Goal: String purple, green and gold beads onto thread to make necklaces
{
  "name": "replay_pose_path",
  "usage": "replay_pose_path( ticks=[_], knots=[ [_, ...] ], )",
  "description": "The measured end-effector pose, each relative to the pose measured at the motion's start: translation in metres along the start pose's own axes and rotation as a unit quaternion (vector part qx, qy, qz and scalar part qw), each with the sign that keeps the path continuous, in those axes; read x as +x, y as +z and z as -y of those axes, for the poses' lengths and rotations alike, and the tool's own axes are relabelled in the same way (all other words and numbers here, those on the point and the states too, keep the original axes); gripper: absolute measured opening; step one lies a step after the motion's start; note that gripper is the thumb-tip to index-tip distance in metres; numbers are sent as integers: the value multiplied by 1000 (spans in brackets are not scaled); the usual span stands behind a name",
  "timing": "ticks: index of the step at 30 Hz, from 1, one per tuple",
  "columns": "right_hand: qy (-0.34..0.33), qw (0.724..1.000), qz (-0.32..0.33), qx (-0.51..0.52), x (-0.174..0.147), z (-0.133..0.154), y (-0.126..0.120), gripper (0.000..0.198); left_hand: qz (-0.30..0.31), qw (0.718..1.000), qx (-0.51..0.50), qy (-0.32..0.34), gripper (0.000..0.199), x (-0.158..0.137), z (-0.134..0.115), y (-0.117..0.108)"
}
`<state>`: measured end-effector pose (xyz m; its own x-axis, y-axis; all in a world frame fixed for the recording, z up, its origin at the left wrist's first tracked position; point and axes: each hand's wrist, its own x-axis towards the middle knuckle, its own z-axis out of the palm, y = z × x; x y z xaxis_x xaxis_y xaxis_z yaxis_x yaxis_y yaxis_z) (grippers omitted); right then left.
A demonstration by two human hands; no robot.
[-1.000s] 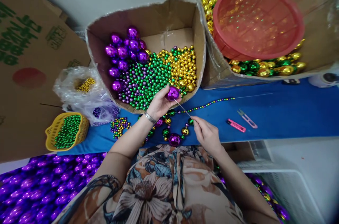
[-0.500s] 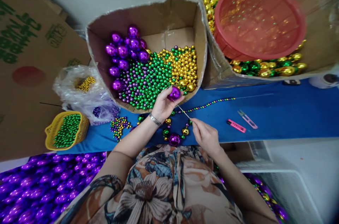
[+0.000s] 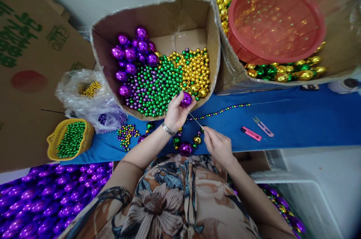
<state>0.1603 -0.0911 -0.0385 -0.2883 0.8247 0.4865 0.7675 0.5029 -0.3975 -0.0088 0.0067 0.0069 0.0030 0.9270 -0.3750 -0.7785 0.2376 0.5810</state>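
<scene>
My left hand (image 3: 176,113) holds a large shiny purple bead (image 3: 186,99) in its fingers, over the near edge of a cardboard box (image 3: 158,15) of loose beads. A thin needle (image 3: 195,118) slants from the underside of that bead to my right hand (image 3: 218,144), whose fingertips pinch its lower end. Whether the needle's tip is inside the bead I cannot tell. Below my hands, a strand of purple, gold and green beads (image 3: 186,149) curves along the table edge. A string of small beads (image 3: 225,110) runs off to the right, ending in bare thread.
A pink cutter (image 3: 251,133) and thread snips (image 3: 263,126) lie on the blue cloth (image 3: 304,122). A red basket (image 3: 234,39) sits in the right-hand box. At left are a yellow basket (image 3: 52,145) of green beads and plastic bags (image 3: 73,84). Purple beads (image 3: 56,197) fill the lower left.
My hands and the bead stay almost where they were. The left wrist has shifted very slightly to the right, and the view has moved a little.
</scene>
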Motion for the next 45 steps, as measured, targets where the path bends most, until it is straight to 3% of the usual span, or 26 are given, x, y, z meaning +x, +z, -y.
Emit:
replay_pose_path(
  ticks=[8, 14, 20, 26, 31, 35, 38, 40, 43, 45],
  knots=[
    [47, 999, -6, 10, 0, 2, 5, 21, 70, 993, 82, 40, 45, -15, 20, -6],
    [30, 999, -9, -28, 0, -6, 3, 20, 109, 986, 123, 37, 48, -21, 26, -13],
    [57, 997, 5, -52, -2, -8, 6, 19, 90, 977, 152, 116, 50, -21, 31, -17],
    [47, 999, 3, -26, -1, -9, 9, 19, 70, 984, 146, 77, 52, -23, 35, -22],
    [72, 997, 22, 12, 0, -12, 11, 23, 119, 959, 225, 128, 50, -29, 41, -27],
    [96, 994, 24, 48, -1, -15, 8, 23, 180, 929, 312, 83, 41, -26, 23, -31],
    [94, 993, 13, 75, -2, -19, 4, 19, 115, 886, 422, 155, 27, -11, -7, -39],
    [98, 993, 8, 73, -3, -20, 2, 17, 83, 809, 535, 227, 19, 4, -28, -47],
    [97, 993, 4, 64, -4, -21, 1, 16, 76, 680, 682, 258, 6, 23, -47, -56],
    [94, 994, 4, 64, -3, -21, 2, 16, 74, 628, 728, 263, 13, 30, -51, -59]
  ],
)
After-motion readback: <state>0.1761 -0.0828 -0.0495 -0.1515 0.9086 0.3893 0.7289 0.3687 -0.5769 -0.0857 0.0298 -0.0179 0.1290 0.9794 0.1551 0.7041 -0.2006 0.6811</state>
